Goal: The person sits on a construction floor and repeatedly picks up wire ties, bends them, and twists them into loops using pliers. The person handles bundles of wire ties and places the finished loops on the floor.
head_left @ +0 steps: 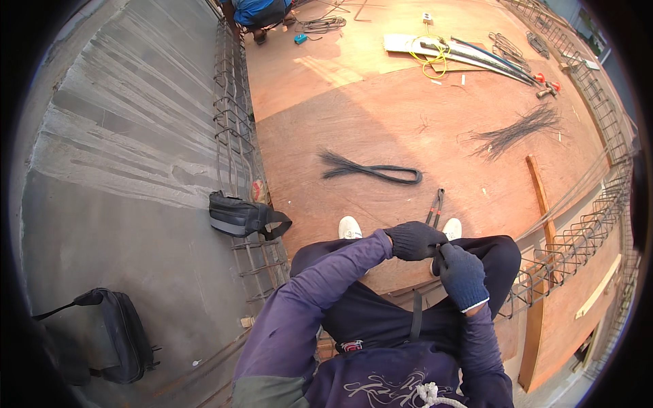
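Both my hands wear dark knitted gloves and meet above my right knee. My left hand [416, 241] is closed, its fingertips pressed close to the other hand. My right hand [464, 277], with a white cuff edge, is closed too, thumb and fingers pinched together. Whatever sits between the fingertips is too small to make out. Just beyond them, pincers [436, 209] with red and black handles lie on the plywood between my white shoes. A folded bundle of dark tie wire [381, 171] rests farther off to the left.
A loose wire bundle [518, 130] lies to the right, near a wooden strip [539, 183]. Rebar cages [231, 129] edge the plywood [326, 122] on both sides. A black bag [238, 216] sits by the left cage. Farther off are a yellow cable [435, 61], hammers and a crouching person [262, 12].
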The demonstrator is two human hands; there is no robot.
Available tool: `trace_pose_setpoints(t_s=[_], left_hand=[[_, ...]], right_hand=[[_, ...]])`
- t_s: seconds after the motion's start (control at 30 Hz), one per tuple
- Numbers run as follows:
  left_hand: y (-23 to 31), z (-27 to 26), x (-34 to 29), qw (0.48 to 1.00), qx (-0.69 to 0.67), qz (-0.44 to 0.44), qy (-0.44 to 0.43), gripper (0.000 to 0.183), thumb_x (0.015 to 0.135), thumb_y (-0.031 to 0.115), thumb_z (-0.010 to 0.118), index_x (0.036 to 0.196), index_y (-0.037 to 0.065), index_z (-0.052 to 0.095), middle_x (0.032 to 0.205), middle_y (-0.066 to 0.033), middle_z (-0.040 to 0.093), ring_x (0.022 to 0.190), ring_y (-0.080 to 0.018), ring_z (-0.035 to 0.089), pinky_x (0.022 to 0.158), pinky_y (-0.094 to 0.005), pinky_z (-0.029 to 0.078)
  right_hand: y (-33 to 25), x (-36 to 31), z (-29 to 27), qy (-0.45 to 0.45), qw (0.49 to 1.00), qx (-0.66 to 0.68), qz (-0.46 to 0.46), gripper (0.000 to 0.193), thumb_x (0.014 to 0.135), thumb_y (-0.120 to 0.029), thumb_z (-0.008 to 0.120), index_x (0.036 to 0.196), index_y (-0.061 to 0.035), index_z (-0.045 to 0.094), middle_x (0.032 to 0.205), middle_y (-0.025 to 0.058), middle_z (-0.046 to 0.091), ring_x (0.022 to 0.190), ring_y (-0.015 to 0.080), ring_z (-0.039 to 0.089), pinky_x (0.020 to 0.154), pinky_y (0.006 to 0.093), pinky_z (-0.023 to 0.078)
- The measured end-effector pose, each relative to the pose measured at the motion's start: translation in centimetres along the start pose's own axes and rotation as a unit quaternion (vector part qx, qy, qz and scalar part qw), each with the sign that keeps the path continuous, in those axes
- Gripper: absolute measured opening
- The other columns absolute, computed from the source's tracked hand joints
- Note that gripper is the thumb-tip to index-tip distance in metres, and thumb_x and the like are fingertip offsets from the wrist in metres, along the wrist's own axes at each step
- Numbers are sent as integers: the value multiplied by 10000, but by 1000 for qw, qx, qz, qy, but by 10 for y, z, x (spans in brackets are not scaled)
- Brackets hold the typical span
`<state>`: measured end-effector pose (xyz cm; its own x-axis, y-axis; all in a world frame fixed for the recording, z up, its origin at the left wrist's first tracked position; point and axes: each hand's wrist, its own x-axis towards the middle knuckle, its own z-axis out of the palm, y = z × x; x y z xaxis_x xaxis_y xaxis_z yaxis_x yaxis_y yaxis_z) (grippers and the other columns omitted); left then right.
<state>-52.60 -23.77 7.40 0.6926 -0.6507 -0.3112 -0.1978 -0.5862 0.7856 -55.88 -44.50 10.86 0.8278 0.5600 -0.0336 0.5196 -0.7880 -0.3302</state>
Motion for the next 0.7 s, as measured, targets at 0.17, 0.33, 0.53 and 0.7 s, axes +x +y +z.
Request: trace_pose_setpoints(t_s=[0.17,0.33,0.53,0.7], left_hand=[[-18,1,-7,998,-29,35,41,293,986,236,613,1222,115,740,1089,-135,771,1039,-338,717,945,-457,539],[12,-13,-6,995,-81,40,40,306,1010,273,646,1245,96,731,1116,-149,768,1022,-334,730,922,-435,559],[37,-8,7,979,-160,83,92,325,1035,306,654,1221,50,727,1069,-150,768,964,-287,736,881,-399,570],[54,-29,5,968,-238,44,65,339,1049,263,647,1218,-21,724,1006,-115,750,905,-170,706,818,-327,572]], right_hand=[[12,-10,-50,-5,999,-50,-4,110,946,-222,689,941,-113,683,799,92,671,776,313,678,748,460,473],[23,-19,-65,10,1000,-8,19,133,955,-243,693,939,-112,703,848,88,694,802,326,669,744,450,476],[14,-21,-74,84,976,178,95,500,843,-240,853,1265,-40,674,1028,146,737,957,327,718,858,439,545],[33,-44,-86,136,960,209,128,1031,717,-349,976,1523,34,459,1316,202,645,1255,319,647,1072,403,518]])
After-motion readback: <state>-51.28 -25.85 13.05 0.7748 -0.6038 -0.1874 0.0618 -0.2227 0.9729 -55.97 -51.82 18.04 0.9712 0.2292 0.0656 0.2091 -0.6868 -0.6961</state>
